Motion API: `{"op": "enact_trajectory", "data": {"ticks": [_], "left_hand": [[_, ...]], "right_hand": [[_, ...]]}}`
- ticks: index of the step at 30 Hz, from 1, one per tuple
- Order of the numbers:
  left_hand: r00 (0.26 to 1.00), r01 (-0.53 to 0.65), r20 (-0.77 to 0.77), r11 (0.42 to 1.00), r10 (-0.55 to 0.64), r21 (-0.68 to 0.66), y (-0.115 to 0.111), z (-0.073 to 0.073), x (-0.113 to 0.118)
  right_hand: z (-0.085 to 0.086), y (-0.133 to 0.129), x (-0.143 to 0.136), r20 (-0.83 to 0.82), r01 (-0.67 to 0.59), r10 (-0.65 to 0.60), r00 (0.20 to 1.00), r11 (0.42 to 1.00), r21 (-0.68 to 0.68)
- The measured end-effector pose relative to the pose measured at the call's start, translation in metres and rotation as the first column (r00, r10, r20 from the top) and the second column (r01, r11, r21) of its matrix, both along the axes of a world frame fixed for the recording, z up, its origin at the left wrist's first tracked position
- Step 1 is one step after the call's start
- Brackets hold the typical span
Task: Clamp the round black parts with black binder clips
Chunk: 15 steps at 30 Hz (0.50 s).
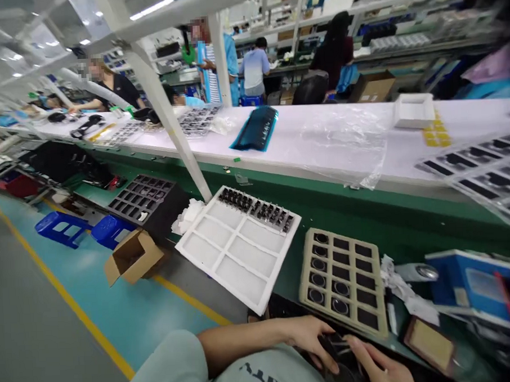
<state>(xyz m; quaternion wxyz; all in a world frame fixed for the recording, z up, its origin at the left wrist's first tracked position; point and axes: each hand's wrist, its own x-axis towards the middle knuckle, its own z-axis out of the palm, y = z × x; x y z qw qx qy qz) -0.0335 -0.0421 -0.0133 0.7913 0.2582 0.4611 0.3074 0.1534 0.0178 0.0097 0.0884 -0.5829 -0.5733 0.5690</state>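
Observation:
Low in the head view, my left hand (310, 339) curls its fingers around a dark object (340, 353) near my lap. Close on its right, my right hand (379, 366) pinches at the same object, where a thin pale piece shows between the hands. What the dark object is cannot be made out. Just beyond my hands lies a beige tray (381, 287) with round dark lens-like parts in several of its pockets. To its left, a white foam tray (230, 245) holds rows of small black parts along its far edge.
A white conveyor surface (321, 154) runs across, with a blue-wrapped sheet (257, 129) on it. Right of the beige tray are crumpled tissue (405, 294), a yellowish block (429, 344) and a blue box (474, 285). A slanted white post (167, 119) rises at left. People are beyond.

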Motion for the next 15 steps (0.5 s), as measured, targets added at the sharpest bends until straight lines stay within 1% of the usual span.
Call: {"op": "enact_trajectory", "data": {"ticks": [1, 3, 4, 5, 6, 7, 8, 10, 12, 13, 15], "left_hand": [[1.0, 0.008, -0.01, 1.0, -0.008, 0.013, -0.003, 0.005, -0.003], [0.997, -0.02, -0.073, 0.999, 0.022, 0.027, -0.008, 0.013, -0.013], [0.994, -0.051, -0.093, 0.999, 0.051, 0.012, -0.008, 0.015, -0.02], [0.992, -0.081, -0.099, 0.997, 0.08, -0.008, -0.006, 0.015, -0.028], [0.988, -0.127, -0.099, 0.991, 0.123, -0.039, -0.002, 0.013, -0.035], [0.976, -0.197, -0.109, 0.977, 0.188, -0.085, 0.004, 0.009, -0.042], [0.965, -0.248, -0.118, 0.959, 0.233, -0.139, 0.011, 0.004, -0.046], [0.95, -0.309, -0.12, 0.927, 0.289, -0.213, 0.023, -0.005, -0.05], [0.95, -0.314, -0.089, 0.912, 0.301, -0.264, 0.031, -0.011, -0.047], [0.953, -0.301, -0.065, 0.909, 0.295, -0.289, 0.034, -0.012, -0.044], [0.963, -0.259, -0.02, 0.899, 0.27, -0.353, 0.04, -0.013, -0.032]], "right_hand": [[0.008, -0.004, -0.001, -0.023, 0.013, -0.011, 1.0, 0.999, 0.051], [0.021, -0.01, -0.006, -0.048, 0.039, -0.033, 0.998, 0.992, 0.12], [0.023, -0.01, -0.009, -0.049, 0.05, -0.043, 0.998, 0.99, 0.133], [0.021, -0.009, -0.012, -0.051, 0.081, -0.075, 0.996, 0.987, 0.141], [0.015, -0.006, -0.014, -0.068, 0.107, -0.098, 0.993, 0.986, 0.131], [0.006, -0.004, -0.015, -0.094, 0.111, -0.102, 0.99, 0.989, 0.099], [-0.005, -0.001, -0.016, -0.101, 0.114, -0.106, 0.989, 0.991, 0.072], [-0.027, 0.0, -0.017, -0.088, 0.116, -0.112, 0.99, 0.992, 0.045], [-0.042, -0.004, -0.019, -0.086, 0.144, -0.137, 0.987, 0.986, 0.083], [-0.046, -0.007, -0.019, -0.123, 0.161, -0.148, 0.981, 0.982, 0.103], [-0.048, -0.016, -0.019, -0.265, 0.206, -0.167, 0.95, 0.97, 0.128]]}}
